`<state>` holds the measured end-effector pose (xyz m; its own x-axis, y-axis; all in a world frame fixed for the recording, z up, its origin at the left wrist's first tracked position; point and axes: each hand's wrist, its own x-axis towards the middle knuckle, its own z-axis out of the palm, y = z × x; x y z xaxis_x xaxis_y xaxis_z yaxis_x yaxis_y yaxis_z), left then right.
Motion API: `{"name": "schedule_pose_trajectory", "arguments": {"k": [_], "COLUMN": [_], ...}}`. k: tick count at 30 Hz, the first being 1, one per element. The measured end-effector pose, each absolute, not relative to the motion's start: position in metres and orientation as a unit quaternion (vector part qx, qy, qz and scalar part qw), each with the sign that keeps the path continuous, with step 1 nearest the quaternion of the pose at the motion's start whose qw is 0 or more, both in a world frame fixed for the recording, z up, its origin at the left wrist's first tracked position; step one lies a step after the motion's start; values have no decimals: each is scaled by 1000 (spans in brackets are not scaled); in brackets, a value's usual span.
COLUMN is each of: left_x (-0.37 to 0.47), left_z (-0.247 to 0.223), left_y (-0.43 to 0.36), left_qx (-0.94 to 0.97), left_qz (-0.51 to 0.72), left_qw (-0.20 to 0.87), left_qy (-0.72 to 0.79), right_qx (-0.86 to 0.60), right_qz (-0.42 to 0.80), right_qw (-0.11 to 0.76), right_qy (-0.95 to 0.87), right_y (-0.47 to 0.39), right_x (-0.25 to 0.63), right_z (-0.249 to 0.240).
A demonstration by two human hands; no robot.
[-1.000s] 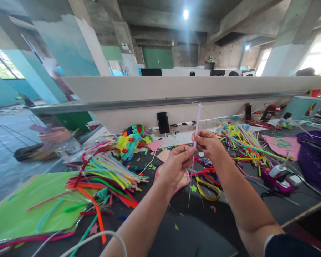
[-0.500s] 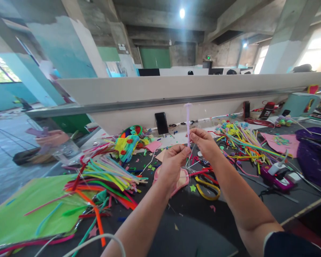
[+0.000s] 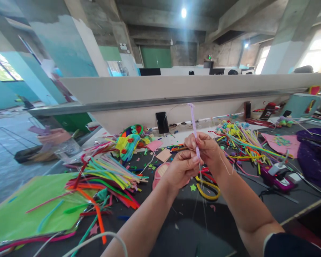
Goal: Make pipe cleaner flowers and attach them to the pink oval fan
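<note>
A lilac pipe cleaner (image 3: pixel 193 119) stands nearly upright in front of me, leaning slightly left, its top end bent over. My left hand (image 3: pixel 182 167) pinches it at the bottom end. Just above, my right hand (image 3: pixel 206 145) grips the same stem between thumb and fingers. Thin pale threads or wires (image 3: pixel 202 185) hang below the hands, and another fine strand loops by my right wrist. Partly hidden behind my left hand lies a pink-rimmed, flat rounded piece (image 3: pixel 158 174). Below my right hand a bent yellow pipe cleaner (image 3: pixel 214 197) rests on the dark table.
Bundles of coloured pipe cleaners (image 3: pixel 115 171) lie at left, with more (image 3: pixel 243 141) at right. A green sheet (image 3: pixel 29 203) covers the left corner. A phone (image 3: pixel 162 122) leans against the partition (image 3: pixel 128 87). A purple power strip (image 3: pixel 276 178) with cables sits at right.
The lilac pipe cleaner has shifted slightly right and now tilts left. Both hands have moved lower and right, closer together. The hanging strands now trail further down.
</note>
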<state>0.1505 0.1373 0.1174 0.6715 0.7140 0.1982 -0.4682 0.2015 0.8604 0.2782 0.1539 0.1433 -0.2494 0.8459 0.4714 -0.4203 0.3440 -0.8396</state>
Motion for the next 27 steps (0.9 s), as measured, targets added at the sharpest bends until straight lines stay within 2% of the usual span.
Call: {"name": "schedule_pose_trajectory", "arguments": {"k": [4,6,8,9,10,11,14,15,16,20,27], "left_x": [156,154,147,143,138,133,123,121,121,126,135], "left_z": [120,122,123,124,124,125,128,129,130,127,117], "left_y": [128,132,144,151,158,165,175,175,174,164,154], "left_qx": [476,485,512,536,565,595,679,701,719,779,805], "left_qz": [421,466,504,514,524,534,537,532,526,486,410], "left_qw": [763,725,668,632,585,527,332,270,213,44,-133], "left_qy": [115,148,195,222,255,289,375,391,401,394,407], "right_qx": [-138,-178,-282,-355,-428,-480,-492,-487,-479,-497,-563], "right_qz": [592,612,610,588,529,437,314,227,165,120,56], "right_qw": [572,546,504,491,514,576,660,673,668,551,466], "right_qy": [-551,-543,-542,-536,-523,-497,-473,-508,-545,-660,-681], "right_y": [161,173,190,199,206,211,206,198,187,149,152], "right_x": [271,278,295,306,317,327,344,342,338,300,271], "right_z": [134,129,123,121,119,119,129,135,141,158,148]}}
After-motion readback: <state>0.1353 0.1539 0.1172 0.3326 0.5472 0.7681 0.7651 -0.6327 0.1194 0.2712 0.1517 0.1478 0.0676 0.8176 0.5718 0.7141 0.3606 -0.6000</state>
